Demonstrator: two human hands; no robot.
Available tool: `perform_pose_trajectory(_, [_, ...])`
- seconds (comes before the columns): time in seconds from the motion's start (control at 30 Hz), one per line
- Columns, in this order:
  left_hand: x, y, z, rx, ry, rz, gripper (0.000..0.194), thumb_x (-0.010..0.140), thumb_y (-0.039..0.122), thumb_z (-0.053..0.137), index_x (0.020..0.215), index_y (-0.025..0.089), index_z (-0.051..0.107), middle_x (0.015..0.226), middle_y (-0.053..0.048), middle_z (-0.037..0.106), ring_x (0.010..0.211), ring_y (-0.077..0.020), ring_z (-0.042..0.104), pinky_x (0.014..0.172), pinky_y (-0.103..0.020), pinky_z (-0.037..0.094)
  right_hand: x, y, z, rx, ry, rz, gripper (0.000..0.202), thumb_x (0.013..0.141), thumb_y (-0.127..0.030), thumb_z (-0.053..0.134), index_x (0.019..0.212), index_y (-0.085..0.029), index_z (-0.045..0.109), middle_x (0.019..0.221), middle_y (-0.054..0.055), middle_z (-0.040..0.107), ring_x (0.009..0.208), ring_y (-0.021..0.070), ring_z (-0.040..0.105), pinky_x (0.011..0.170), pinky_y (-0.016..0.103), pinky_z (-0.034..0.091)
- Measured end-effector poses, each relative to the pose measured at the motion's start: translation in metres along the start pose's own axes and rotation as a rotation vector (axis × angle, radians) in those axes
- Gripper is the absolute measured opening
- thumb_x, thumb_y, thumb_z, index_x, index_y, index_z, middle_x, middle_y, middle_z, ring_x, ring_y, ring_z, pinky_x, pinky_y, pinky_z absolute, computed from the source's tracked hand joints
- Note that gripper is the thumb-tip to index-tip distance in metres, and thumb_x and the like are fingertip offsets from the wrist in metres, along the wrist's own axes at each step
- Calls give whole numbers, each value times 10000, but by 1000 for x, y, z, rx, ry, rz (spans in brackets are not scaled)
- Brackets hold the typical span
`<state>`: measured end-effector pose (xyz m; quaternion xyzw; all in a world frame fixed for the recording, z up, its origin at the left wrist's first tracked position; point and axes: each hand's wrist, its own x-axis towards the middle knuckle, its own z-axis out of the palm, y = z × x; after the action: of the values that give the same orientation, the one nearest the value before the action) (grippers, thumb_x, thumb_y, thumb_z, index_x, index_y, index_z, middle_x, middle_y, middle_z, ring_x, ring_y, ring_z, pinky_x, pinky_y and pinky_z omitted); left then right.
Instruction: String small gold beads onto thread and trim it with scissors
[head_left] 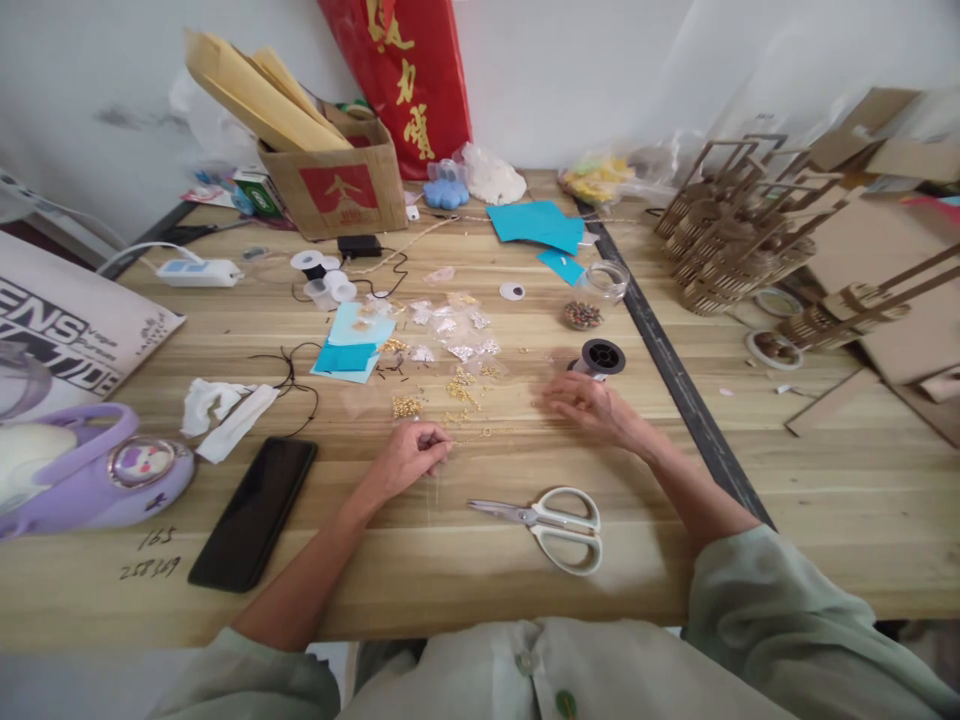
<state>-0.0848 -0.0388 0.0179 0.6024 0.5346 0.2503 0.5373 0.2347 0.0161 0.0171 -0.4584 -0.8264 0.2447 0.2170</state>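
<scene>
A: Where do we have the fine gold strand [466, 441]?

B: At the fingertips of our left hand [411, 455]. Thumb and fingers are pinched together on it, with no gap that we can see, and it runs rightward over the wooden table [420, 590]. Whether it touches the wood, we can't tell.

A: What could spoil it for us?

B: A loosened pinch, first. Something so thin could slip away, and anything threaded on it might slide off.

A: And the loose gold beads [461, 388]?

B: They lie just beyond the strand with nothing around them, so a dragging hand could scatter them. The bead pile [406, 407] sits right beside our left hand; a knock could spread that too.

A: How about our right hand [589, 405]?

B: Its fingers are half bent, slightly apart and blurred, just in front of the dark spool [602, 356]. We can't tell whether they have hold of anything. Brushing the spool could tip it or set it rolling.

A: And nearer us?

B: The scissors [531, 515] point left, near the strand; a careless reach could snag it on the blades.
</scene>
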Motion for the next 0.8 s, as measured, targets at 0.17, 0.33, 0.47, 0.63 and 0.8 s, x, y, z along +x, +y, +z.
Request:
perform_pose_trajectory(0.17, [-1,0,-1,-2,-17,-11,186,761,292,609,711,114,617,623,-18,631,460,-84,553,453,-184,436,4,-17,15,-27,96,-232,201,899,-309,551,1041,-190,631,1085,118,616,1009,254,570,881,419,468])
perform_pose_trajectory(0.33, [-2,0,-3,10,-31,-32,192,781,284,590,723,106,634,660,-40,658,471,-85,566,457,-183,440,6,-45,30,-105,-89,-323,163,948,-240,469,892,-184,612,922,93,589,894,217,542,782,351,464])
perform_pose_trajectory(0.47, [-1,-4,-3,-4,-39,-46,200,781,287,593,749,96,644,694,-57,679,472,-83,574,449,-181,441,4,-47,43,-275,-123,-287,199,963,-215,429,831,-169,570,855,86,560,830,211,497,751,342,434])
perform_pose_trajectory(0.63, [1,-8,-3,-42,-43,-73,202,781,282,588,790,88,648,712,-63,689,463,-82,577,441,-179,440,1,-42,50,-352,-95,-282,176,965,-198,419,843,-168,542,861,87,562,826,210,478,769,340,411])
perform_pose_trajectory(0.8, [1,-7,-3,-17,-29,-79,195,781,276,593,788,88,646,691,-57,686,427,-74,553,425,-179,432,-1,-42,47,-378,-87,-275,191,971,-200,401,833,-171,529,847,90,565,809,210,476,772,340,402])
